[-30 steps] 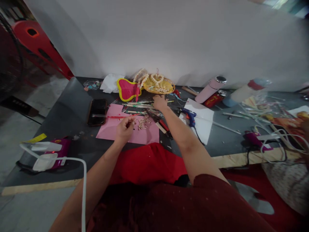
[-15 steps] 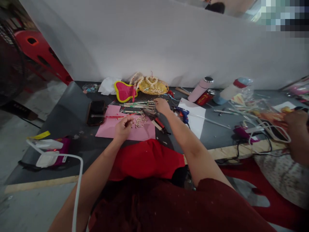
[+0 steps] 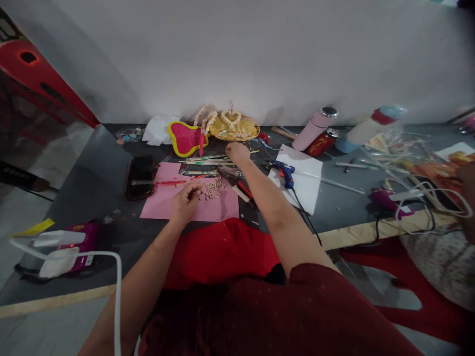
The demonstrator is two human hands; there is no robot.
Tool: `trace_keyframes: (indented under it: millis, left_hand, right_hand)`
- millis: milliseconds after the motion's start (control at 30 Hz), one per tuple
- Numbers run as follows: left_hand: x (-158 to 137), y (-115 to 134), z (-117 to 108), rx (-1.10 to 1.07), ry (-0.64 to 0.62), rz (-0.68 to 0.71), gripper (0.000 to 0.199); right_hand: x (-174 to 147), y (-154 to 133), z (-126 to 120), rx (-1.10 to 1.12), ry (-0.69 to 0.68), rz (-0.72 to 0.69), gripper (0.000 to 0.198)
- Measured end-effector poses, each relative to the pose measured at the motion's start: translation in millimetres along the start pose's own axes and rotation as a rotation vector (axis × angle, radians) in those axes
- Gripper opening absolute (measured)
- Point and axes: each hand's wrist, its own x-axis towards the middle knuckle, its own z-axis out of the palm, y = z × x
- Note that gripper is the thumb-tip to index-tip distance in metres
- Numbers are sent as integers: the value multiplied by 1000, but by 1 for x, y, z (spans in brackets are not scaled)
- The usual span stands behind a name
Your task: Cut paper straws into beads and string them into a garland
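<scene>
Over the pink paper (image 3: 156, 205), my left hand (image 3: 185, 203) is closed with thumb and fingertips together; anything held there is too small to make out. Small pale pieces (image 3: 214, 188) lie in a loose pile just right of it. My right hand (image 3: 238, 153) reaches to the far side of several thin printed strips (image 3: 208, 161), just in front of a yellow wicker basket (image 3: 256, 132). Its fingers are bent downward and partly hidden, so what they grip cannot be seen. Red-handled pliers (image 3: 243, 188) rest under my right forearm.
A blue glue gun (image 3: 285, 173) lies on white paper (image 3: 315, 185). Behind stand a pink flask (image 3: 315, 127) and a red can (image 3: 322, 142). A phone (image 3: 140, 178) and a purple power strip (image 3: 85, 242) with a white cable are leftward. Another person's arm (image 3: 467, 193) shows at right.
My right hand has moved from the strips' right end back and left toward the basket's front edge. My left hand stays closed beside the pile. The view has shifted slightly.
</scene>
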Motion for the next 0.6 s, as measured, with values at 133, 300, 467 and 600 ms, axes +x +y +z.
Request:
trace_keyframes:
  millis: [133,300,467,600]
  left_hand:
    - [0,3,0,7,-3,-5,17]
    - [1,4,1,-119,30,-62,18]
    - [1,4,-1,-280,-13,-146,25]
    - [-1,7,-2,-331,-30,-138,25]
  right_hand:
    - [-10,-4,-1,-5,17,14,26]
    - [-44,-20,-10,125,169,-201,26]
    - [-103,-42,-31,397,131,-502,17]
    - [-156,-51,-31,557,89,-541,16]
